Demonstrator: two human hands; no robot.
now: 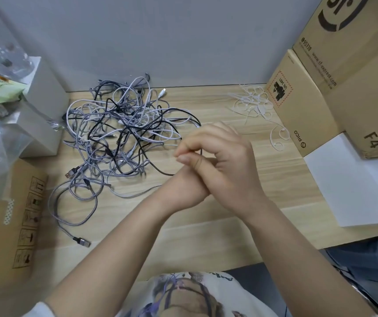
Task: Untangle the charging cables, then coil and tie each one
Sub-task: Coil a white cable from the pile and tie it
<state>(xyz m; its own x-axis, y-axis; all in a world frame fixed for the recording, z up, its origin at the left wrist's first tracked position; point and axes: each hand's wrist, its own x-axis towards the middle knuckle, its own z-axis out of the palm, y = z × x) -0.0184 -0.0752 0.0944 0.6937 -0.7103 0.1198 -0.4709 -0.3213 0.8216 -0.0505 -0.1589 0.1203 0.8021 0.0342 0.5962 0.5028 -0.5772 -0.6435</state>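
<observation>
The right hand (224, 165) overlaps the left hand (184, 191), and both seem to pinch a black cable (160, 170) running back to the tangle (119, 133) just left. Untangling is barely begun; next, draw it free, with ties (255, 104) well apart.

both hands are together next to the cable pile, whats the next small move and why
Probably draw the black cable gently clear of the tangled pile. The right hand and left hand are clasped around what looks like its end, and the rest still loops through the grey and white cables. The white ties wait nearby.
</observation>
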